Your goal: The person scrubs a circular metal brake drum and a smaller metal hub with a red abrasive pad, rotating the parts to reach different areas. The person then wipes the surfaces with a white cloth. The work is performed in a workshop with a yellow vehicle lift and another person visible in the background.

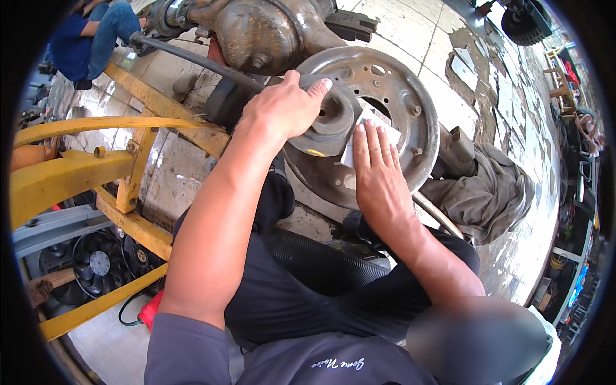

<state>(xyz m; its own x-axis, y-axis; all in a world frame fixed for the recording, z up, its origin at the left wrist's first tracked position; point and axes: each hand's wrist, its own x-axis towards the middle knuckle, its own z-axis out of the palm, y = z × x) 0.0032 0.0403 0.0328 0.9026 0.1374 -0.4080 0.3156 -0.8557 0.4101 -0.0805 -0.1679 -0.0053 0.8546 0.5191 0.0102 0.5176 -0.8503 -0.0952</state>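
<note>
Curling over the upper left edge of one round metal hub (338, 110), the left hand (277, 108) has its fingers bent, their tips hidden, and its thumb laid across the hub's face. One right hand (384, 172) is opened flat, fingers straight and close together, pressing one white sheet (368, 115) beneath them rather than closing round it; its thumb cannot be made out. Both things lie in front of one large round metal plate (403, 82), which stands between the person's legs and carries two clear bolts on its right side, with several holes about it. One long metal rod (199, 61) runs from the upper left to near the left hand. Beyond the plate sits one rusty, bulging metal housing (256, 35). To the right lies one heap of grey-brown cloth (491, 192). On the left stands one yellow frame (77, 170), with at least two black fans (98, 264) near its lower part. One other person (106, 42), in blue, sits at the upper left.
</note>
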